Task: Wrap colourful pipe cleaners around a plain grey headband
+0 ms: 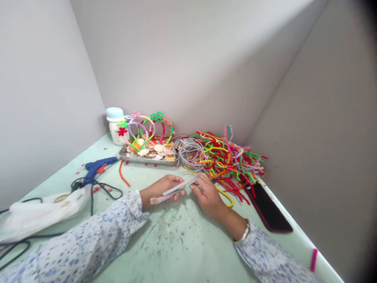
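My left hand (169,186) is closed on a fuzzy pink and green pipe cleaner piece (160,199), whose pink end sticks out to the left below the fingers. Across it slants a pale translucent stick (176,188) that looks like a glue stick. The fingers of my right hand (206,192) pinch around the upper right end of that stick. A bit of green fuzz shows between the two hands, close to the right thumb. The hands nearly meet above the table (188,247); their fingertips partly cover what they hold.
A metal tray (147,160) of shells holds decorated hoops (172,133) beside a white jar (116,129). Grey wire (191,153) and a pipe cleaner pile (235,161) lie right, near a dark phone (272,210). A blue glue gun (96,169) with its cord and a plastic bag (50,212) lie left.
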{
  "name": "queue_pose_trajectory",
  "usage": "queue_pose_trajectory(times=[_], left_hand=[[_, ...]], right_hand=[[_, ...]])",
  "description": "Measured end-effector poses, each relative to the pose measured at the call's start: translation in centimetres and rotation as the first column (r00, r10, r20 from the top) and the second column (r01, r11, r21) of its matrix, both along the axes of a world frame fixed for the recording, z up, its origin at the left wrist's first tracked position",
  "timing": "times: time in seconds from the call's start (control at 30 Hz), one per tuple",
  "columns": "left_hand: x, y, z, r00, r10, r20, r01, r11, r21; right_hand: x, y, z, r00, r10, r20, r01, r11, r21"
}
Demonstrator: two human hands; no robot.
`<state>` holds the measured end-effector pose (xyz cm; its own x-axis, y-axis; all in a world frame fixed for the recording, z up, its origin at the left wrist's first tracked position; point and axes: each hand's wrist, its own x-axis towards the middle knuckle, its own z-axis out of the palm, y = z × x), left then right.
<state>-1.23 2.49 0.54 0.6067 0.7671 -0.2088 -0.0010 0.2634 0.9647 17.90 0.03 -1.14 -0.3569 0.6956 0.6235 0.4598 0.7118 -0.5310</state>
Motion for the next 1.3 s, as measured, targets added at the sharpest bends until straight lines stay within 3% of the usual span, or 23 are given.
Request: queue_pose_trajectory(times=[0.23, 0.57, 1.07, 1.17, 1.3], left_hand=[[-0.3, 0.1, -0.6, 0.995, -0.053, 0.087, 0.058, 0.996, -0.061], [0.1, -0.5, 1.0, 0.996, -0.068, 0.062, 0.073, 0.993, -0.09], [-0.5, -0.1, 0.2, 0.985, -0.147, 0.089, 0.155, 0.984, -0.088], [-0.3, -0.4, 0.4, 0.989, -0.118, 0.087, 0.125, 0.989, -0.079], [0.2, -0.4, 0.0, 0.994, 0.046, 0.098, -0.044, 0.999, -0.026]], right_hand=[[-0.1, -0.3, -0.2, 0.998, 0.028, -0.052, -0.029, 1.0, -0.008], [-0.1, -0.4, 0.0, 0.994, 0.036, -0.107, -0.039, 0.999, -0.031], [-0.1, -0.6, 0.2, 0.997, 0.059, -0.043, -0.06, 0.998, -0.005], [-0.1, -0.5, 0.3, 0.998, 0.041, -0.052, -0.041, 0.999, 0.006], [-0.1, -0.3, 0.5, 0.985, -0.094, -0.147, 0.097, 0.995, 0.013]])
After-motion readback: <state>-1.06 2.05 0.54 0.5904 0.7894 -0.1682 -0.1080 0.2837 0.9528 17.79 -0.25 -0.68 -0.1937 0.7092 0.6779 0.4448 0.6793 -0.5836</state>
